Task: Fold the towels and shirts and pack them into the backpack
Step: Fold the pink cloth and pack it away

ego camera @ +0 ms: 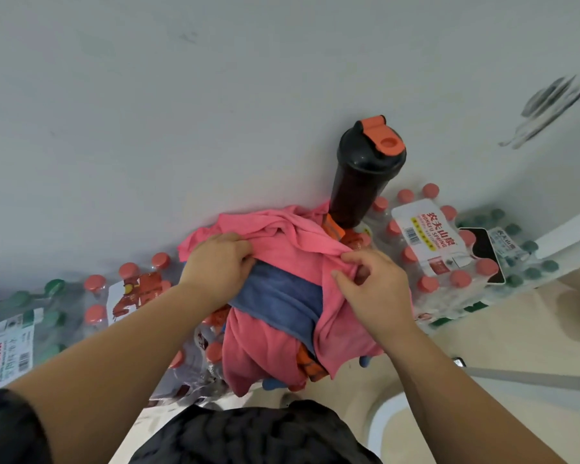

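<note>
Pink cloth [282, 244], one, gripped by left hand [215, 262], right hand [374, 284]; one blue towel [278, 298]

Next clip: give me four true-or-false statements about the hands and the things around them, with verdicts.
1. The left hand and the right hand both hold the pink cloth. True.
2. The blue towel lies on the floor, apart from the pink cloth. False: it sits between the hands, with pink cloth around it.
3. The shaker bottle has a green lid. False: the lid is orange.
4. A phone lies on a pack of water bottles. True.
</note>
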A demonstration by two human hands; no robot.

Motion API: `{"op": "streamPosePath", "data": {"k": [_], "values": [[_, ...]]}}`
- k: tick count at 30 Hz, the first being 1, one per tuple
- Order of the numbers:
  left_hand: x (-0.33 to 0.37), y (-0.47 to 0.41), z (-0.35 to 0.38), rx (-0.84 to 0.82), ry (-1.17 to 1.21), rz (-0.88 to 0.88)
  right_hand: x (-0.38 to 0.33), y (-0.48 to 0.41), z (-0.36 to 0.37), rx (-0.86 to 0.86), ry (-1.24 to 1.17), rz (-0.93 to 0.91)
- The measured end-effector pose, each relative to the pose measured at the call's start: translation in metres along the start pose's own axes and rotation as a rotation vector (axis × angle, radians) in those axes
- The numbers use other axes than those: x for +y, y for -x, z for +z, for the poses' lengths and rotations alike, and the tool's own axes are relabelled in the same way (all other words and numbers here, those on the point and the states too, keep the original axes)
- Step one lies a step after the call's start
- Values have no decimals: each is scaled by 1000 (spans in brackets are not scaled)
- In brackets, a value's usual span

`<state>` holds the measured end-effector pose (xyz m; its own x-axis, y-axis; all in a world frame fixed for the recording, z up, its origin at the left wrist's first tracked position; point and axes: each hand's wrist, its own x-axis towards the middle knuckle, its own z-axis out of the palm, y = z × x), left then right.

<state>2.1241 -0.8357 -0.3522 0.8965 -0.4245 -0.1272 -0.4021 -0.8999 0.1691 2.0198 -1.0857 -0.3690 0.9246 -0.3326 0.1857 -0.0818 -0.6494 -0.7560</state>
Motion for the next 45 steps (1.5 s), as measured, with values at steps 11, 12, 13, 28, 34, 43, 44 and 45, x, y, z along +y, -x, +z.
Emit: {"op": "streamPosePath", "data": {"k": [11, 12, 13, 28, 34, 43, 44, 45], "values": [[45, 37, -46, 178, 336, 389, -74, 6, -11, -309, -326, -143], [46, 41, -52, 189, 388, 372, -77, 5, -14, -281, -331, -153], [47, 47, -60, 178, 450, 329, -80, 5, -17, -251, -324, -166], [-36, 166, -135, 424, 536, 91, -114, 64, -11, -36, 32, -296], [-95, 242, -130, 548, 562, -74, -124, 110, 23, -241, 163, -213], [-165, 345, -93, 554, 685, -211, -129, 205, 79, -473, 210, 50], [-171, 351, -91, 520, 686, -225, -133, 210, 75, -474, 155, 78], [-176, 357, -90, 488, 685, -234, -139, 213, 70, -459, 93, 109]]}}
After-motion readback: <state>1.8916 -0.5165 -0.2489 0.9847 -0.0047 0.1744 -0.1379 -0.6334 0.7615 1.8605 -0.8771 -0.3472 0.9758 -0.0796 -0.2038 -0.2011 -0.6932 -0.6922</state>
